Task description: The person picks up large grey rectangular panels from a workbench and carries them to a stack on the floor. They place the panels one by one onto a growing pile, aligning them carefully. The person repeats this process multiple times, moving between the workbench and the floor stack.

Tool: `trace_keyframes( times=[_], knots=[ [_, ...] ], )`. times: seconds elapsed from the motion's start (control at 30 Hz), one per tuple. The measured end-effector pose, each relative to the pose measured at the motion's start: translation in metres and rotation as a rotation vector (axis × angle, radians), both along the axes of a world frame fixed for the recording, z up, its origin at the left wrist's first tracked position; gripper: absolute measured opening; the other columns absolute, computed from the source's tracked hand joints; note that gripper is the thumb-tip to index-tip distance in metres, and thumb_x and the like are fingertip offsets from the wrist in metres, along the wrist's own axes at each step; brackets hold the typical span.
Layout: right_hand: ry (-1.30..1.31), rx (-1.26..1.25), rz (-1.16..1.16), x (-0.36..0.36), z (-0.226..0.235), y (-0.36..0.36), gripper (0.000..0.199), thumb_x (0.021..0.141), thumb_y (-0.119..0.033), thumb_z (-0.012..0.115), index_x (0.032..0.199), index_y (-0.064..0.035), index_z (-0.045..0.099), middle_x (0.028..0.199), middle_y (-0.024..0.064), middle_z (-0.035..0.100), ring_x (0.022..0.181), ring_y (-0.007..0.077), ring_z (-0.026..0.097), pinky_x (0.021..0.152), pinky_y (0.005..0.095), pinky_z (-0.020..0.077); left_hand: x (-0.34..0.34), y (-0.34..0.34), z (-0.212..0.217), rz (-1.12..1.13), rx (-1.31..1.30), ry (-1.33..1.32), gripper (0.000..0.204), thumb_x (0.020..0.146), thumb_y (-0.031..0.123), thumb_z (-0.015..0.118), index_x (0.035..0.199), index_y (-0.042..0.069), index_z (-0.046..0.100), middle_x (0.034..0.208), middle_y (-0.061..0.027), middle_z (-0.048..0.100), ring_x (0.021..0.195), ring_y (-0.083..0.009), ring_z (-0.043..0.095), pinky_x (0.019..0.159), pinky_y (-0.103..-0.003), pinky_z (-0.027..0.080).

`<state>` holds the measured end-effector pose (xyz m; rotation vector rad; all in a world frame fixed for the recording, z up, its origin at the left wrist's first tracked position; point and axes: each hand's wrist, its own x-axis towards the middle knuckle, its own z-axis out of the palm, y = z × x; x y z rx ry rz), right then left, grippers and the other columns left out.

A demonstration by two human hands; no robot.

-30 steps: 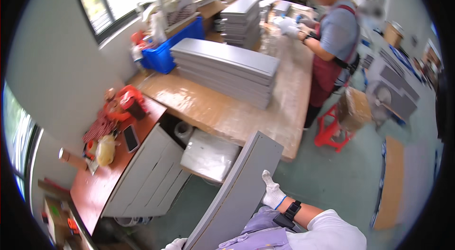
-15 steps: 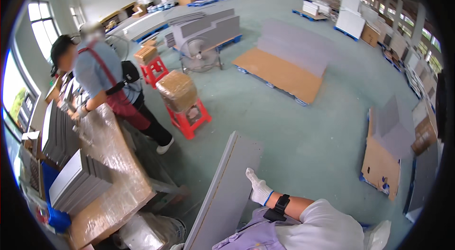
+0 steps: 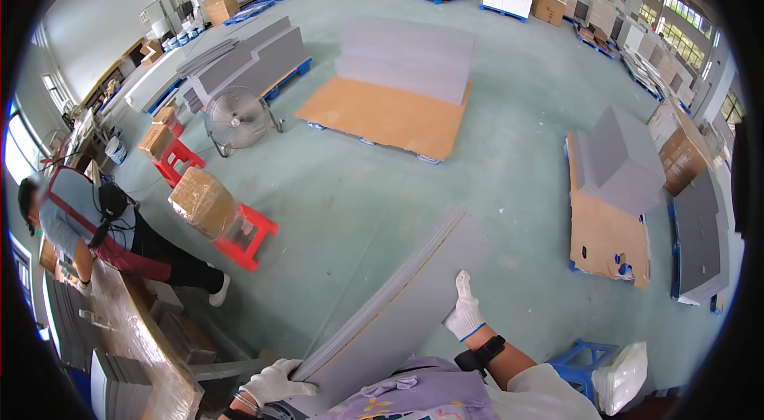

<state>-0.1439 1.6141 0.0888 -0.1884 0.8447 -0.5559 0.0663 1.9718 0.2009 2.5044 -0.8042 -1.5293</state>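
On the board (image 3: 390,324), the left grip (image 3: 272,383) clasps the left edge, half-closed. The right grip (image 3: 465,316) grasps the opposite edge, fingers mostly hidden.

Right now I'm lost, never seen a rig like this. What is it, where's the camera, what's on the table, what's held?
There is no machine here: the hands are a person's own, white-gloved. The view comes from the left one of two fisheye cameras worn on the head, looking down, so straight edges bend near the rim; picture left is the person's left.

The left hand has its grip on the near left edge of a long grey panel, which slants away from the body. The right hand is at the panel's right edge; how far its fingers wrap is hidden.

At lower left is a film-covered table bearing stacks of grey panels. Another person stands beside it.
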Motion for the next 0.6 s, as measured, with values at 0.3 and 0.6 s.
trace_keyframes(
  times=[0.3,0.6],
  knots=[
    [-0.063,-0.103,-0.147,0.042,-0.018,-0.128,0.071,0.087,-0.061,0.064,0.134,-0.0097,0.049,0.129,0.0083,0.057,0.118,0.0296,0.055,0.101,0.0528,0.0455,0.107,-0.134,-0.054,0.666,-0.54,0.576,0.064,0.079,0.015,0.073,0.134,-0.004,0.048,0.118,-0.0092,0.059,0.107,-0.0171,0.057,0.099,-0.03,0.043],
    [0.103,-0.142,-0.391,0.14,0.017,-0.261,0.078,0.088,-0.065,0.059,0.14,-0.0095,0.042,0.135,0.0114,0.052,0.123,0.033,0.052,0.102,0.0551,0.0437,0.243,-0.325,-0.063,0.985,-0.686,0.714,0.054,0.085,0.012,0.068,0.134,0.002,0.048,0.114,-0.0085,0.059,0.105,-0.0219,0.059,0.098,-0.036,0.048]
  ],
)
